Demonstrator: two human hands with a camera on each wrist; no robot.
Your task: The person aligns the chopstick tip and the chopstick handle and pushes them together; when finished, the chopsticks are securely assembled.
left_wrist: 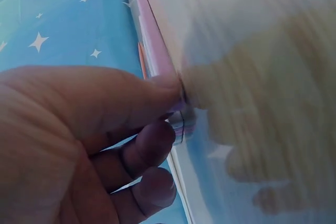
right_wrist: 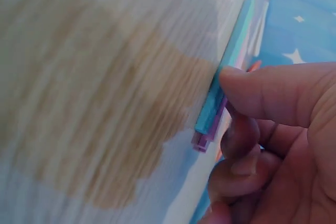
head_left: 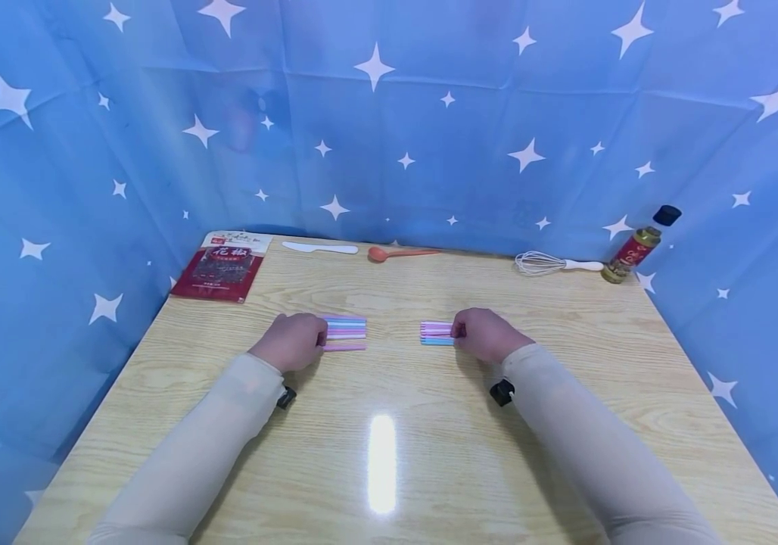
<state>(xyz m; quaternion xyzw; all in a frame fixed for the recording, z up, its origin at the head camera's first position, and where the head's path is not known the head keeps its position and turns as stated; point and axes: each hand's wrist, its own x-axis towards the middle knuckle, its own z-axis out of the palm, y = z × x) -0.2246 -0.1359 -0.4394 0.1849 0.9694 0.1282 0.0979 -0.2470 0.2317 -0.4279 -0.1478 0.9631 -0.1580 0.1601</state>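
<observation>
Thin pastel sticks in pink, white, purple and blue lie in two side-by-side rows on the wooden table. My left hand point(head_left: 291, 340) is at the outer ends of the left row of sticks point(head_left: 350, 324). Its thumb and index finger pinch at the nearest pink stick point(left_wrist: 156, 40), which sits slightly apart from the others. At the right row of sticks point(head_left: 432, 327), my right hand point(head_left: 487, 334) pinches their outer ends, thumb on the near light-blue stick point(right_wrist: 239, 32) and fingers at the far side. My fingers partly hide both rows.
Along the table's back edge lie a red spice packet point(head_left: 219, 269), a white plastic knife point(head_left: 321, 248), an orange spoon point(head_left: 399, 253) and a whisk point(head_left: 555, 263). An oil bottle point(head_left: 634, 250) stands at the back right. Behind hangs a blue star-patterned curtain point(head_left: 430, 121).
</observation>
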